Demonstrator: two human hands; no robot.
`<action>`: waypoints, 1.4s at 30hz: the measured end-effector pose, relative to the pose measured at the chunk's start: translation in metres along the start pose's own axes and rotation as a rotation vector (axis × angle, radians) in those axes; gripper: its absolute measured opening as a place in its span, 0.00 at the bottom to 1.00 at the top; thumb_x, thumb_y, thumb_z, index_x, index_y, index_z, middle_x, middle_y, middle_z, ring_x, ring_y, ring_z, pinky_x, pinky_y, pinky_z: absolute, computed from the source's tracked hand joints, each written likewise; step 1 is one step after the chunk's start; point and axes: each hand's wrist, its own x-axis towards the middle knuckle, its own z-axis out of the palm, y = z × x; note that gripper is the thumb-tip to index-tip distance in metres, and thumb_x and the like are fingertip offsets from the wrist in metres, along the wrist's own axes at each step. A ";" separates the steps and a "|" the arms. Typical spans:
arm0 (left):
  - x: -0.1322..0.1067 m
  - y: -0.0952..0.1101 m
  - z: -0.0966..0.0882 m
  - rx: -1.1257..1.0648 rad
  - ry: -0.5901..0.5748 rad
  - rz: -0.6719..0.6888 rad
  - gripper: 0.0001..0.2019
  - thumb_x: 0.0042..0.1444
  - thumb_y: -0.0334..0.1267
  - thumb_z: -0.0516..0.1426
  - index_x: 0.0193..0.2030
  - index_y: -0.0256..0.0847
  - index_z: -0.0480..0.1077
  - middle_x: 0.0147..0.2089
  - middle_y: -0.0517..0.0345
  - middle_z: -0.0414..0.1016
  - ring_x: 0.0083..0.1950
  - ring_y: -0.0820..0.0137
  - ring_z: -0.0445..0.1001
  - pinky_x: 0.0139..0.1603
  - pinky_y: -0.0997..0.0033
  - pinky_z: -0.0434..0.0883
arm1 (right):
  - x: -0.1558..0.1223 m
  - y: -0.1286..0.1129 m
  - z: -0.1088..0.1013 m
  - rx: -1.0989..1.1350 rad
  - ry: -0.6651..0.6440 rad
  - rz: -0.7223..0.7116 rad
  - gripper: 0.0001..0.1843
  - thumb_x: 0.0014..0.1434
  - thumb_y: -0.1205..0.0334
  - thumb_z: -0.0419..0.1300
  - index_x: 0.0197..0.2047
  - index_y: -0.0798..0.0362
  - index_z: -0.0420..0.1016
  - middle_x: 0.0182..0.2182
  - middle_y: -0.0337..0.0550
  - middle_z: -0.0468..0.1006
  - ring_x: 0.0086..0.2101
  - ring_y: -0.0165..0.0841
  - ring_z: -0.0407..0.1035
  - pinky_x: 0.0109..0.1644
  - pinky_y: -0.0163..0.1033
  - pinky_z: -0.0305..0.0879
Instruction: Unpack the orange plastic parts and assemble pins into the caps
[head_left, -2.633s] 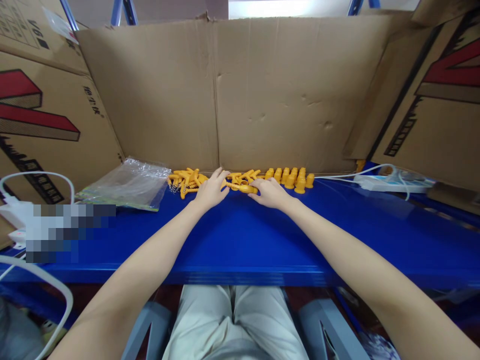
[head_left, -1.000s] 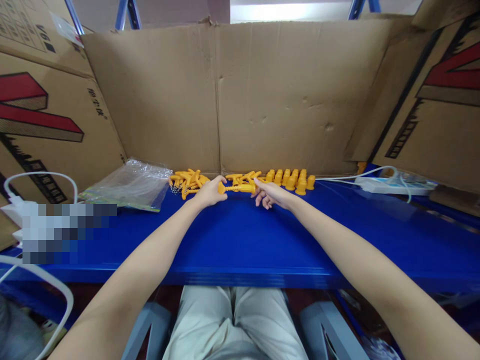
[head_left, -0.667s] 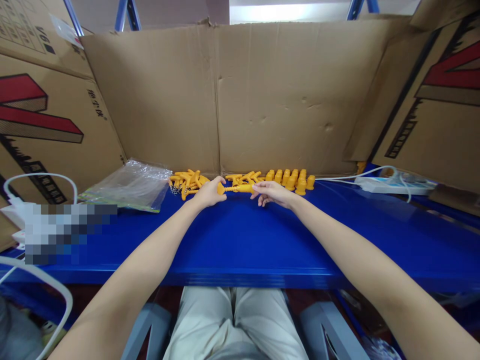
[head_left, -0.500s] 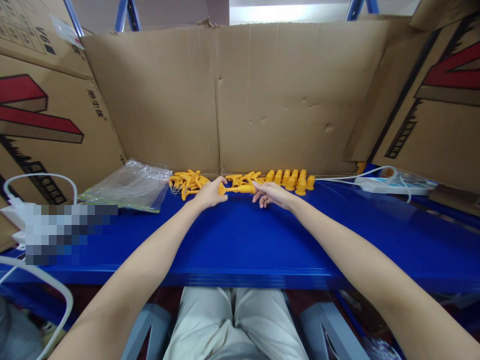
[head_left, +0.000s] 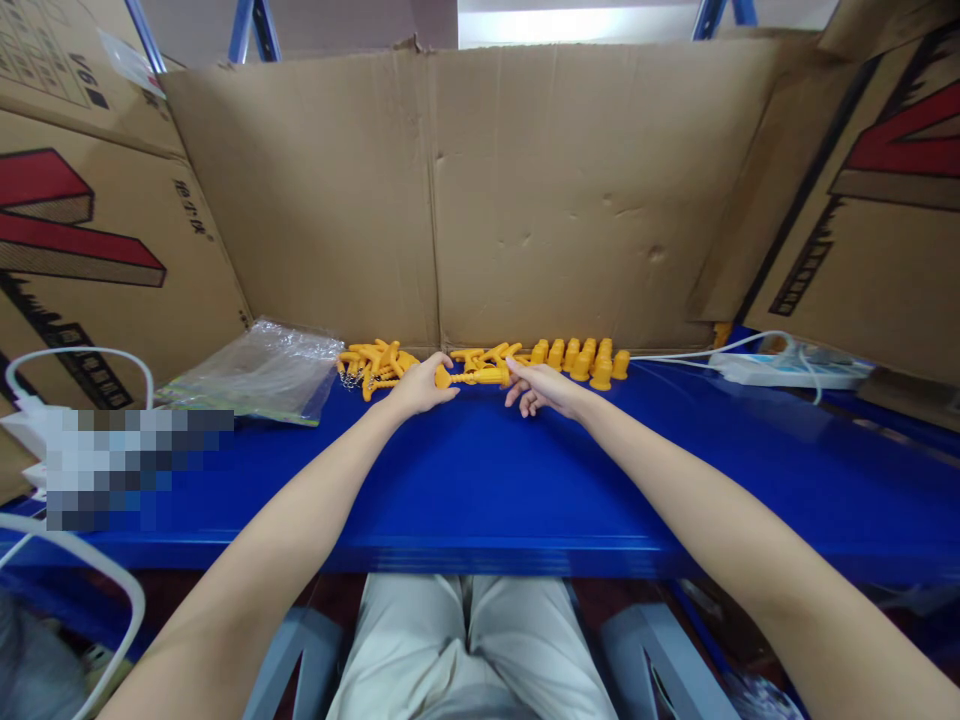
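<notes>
My left hand (head_left: 421, 388) is closed around the handle end of a yellow plastic piece with a twisted shaft (head_left: 463, 378). A round flange shows beside its thumb. The shaft runs right, into or against a yellow ribbed sleeve (head_left: 491, 376); I cannot tell how deep it sits. Thumb and fingertips of my right hand (head_left: 546, 386) pinch the sleeve's far end, with the other fingers loosely curled. Left of my left hand lies a pile of yellow T-shaped pieces (head_left: 379, 360) with small metal chains. More yellow handles (head_left: 491, 355) lie behind the held parts.
Several yellow caps (head_left: 600, 372) stand in rows beyond my right hand. A clear plastic bag (head_left: 259, 375) lies at left on the blue table (head_left: 480, 480). Cardboard (head_left: 570, 200) walls the back and sides. A white power strip (head_left: 795, 371) with cables is at right.
The flange by my left hand has shifted very slightly left, and the left fingertips have moved a little. My right hand stays almost still.
</notes>
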 end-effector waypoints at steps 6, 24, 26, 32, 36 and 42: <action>0.001 -0.002 0.001 -0.068 0.008 -0.004 0.17 0.46 0.39 0.60 0.43 0.42 0.64 0.22 0.69 0.61 0.25 0.74 0.63 0.28 0.75 0.58 | -0.005 -0.001 -0.005 0.062 -0.060 -0.071 0.21 0.62 0.58 0.56 0.57 0.54 0.62 0.51 0.56 0.73 0.27 0.28 0.75 0.27 0.31 0.72; 0.000 -0.002 0.001 -0.119 -0.039 -0.018 0.20 0.49 0.47 0.60 0.45 0.42 0.63 0.21 0.68 0.66 0.23 0.73 0.65 0.28 0.74 0.59 | 0.000 0.002 -0.005 0.064 0.013 -0.086 0.19 0.61 0.65 0.58 0.56 0.57 0.66 0.46 0.54 0.77 0.27 0.27 0.75 0.28 0.29 0.71; 0.000 -0.003 0.001 -0.116 -0.037 -0.013 0.20 0.49 0.47 0.60 0.45 0.42 0.62 0.21 0.68 0.66 0.23 0.73 0.65 0.27 0.74 0.59 | 0.001 0.003 -0.005 0.064 0.000 -0.086 0.19 0.61 0.65 0.58 0.55 0.57 0.66 0.46 0.53 0.77 0.28 0.27 0.75 0.28 0.29 0.71; -0.001 0.000 0.000 -0.108 -0.031 -0.018 0.19 0.49 0.47 0.61 0.44 0.41 0.63 0.21 0.68 0.66 0.22 0.74 0.64 0.28 0.74 0.59 | 0.004 0.004 -0.007 0.063 -0.014 -0.079 0.17 0.61 0.63 0.58 0.53 0.57 0.68 0.44 0.52 0.77 0.28 0.27 0.75 0.29 0.30 0.71; -0.001 0.001 -0.001 -0.104 -0.030 -0.027 0.19 0.49 0.46 0.61 0.44 0.41 0.63 0.20 0.69 0.65 0.22 0.73 0.64 0.29 0.74 0.58 | 0.002 0.003 -0.006 0.074 -0.027 -0.072 0.15 0.61 0.63 0.58 0.51 0.57 0.68 0.44 0.52 0.77 0.29 0.28 0.75 0.30 0.30 0.71; -0.001 0.001 0.000 -0.097 -0.023 -0.013 0.19 0.49 0.46 0.61 0.44 0.41 0.63 0.19 0.70 0.63 0.22 0.74 0.64 0.28 0.74 0.58 | -0.001 0.000 -0.005 0.065 -0.016 -0.060 0.12 0.62 0.63 0.56 0.49 0.57 0.69 0.45 0.53 0.77 0.28 0.27 0.75 0.29 0.30 0.70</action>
